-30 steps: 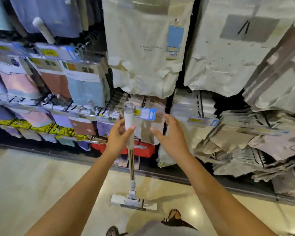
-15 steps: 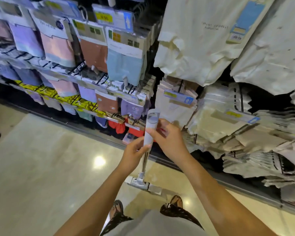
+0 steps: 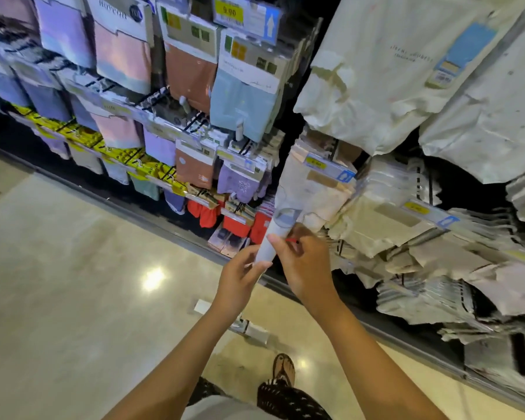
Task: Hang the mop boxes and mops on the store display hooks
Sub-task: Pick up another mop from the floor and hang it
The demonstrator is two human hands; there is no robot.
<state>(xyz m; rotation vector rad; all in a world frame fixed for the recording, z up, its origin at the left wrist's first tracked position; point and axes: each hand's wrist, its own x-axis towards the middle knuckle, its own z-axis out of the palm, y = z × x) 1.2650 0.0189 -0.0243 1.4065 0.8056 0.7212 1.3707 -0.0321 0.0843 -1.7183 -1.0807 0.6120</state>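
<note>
Holding hand, left [image 3: 237, 280]: is curling its fingers round the lower end of the mop's white grip, at lower centre of the frame.
Right hand [image 3: 306, 265]: is pinching the same grip just above the left hand, with the thumb lying across the front. A small red item is showing at its fingers, too small to identify.
Mop [image 3: 266, 252]: is standing tilted, with its top leaning toward the upper right. The looped grey end of the grip is sitting in front of the cream packs at centre frame. Whether it is touching a hook cannot be told.
Mop head [image 3: 255, 330]: is resting on the floor below both hands, partly hidden behind the left forearm.
Display hooks [image 3: 196, 121]: are projecting in rows across the upper left and carrying packed goods.
Cloth packs [image 3: 243, 98]: are hanging at upper left in pink, brown, pale blue and lilac.
Price tag [image 3: 228, 12]: is showing 9.90 on yellow at top centre.
Cream packs [image 3: 376, 86]: are filling the right side and overlapping one another.
Floor [image 3: 73, 283]: is reflecting ceiling lights at lower left.
Sandalled foot [image 3: 284, 368]: is standing at bottom centre.
</note>
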